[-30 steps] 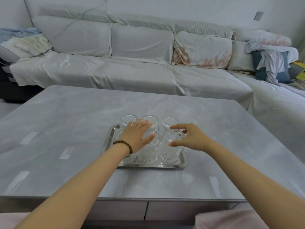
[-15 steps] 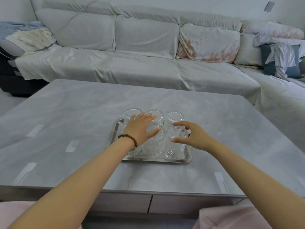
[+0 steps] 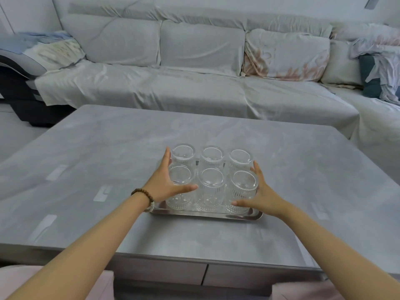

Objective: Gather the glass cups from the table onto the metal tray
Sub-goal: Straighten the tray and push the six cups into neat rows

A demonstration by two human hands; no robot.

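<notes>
A single head-worn, wide-angle view looks forward and down from the near edge of the bench (image 3: 108,148). Both forearms run up from the bottom corners, with the hands close below the lens near the frame's centre. Beyond the bench's far edge the view takes in a sofa (image 3: 173,87) across the upper half, bowed by the lens.

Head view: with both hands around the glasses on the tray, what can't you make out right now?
- Metal tray: left end hidden by the left hand, far edge by the glass cups.
- Right hand: whether it presses the nearest cup or only flanks it.
- Cups upright or upside down: clear glass, unclear.
- Table: left and right edges cut off.
</notes>
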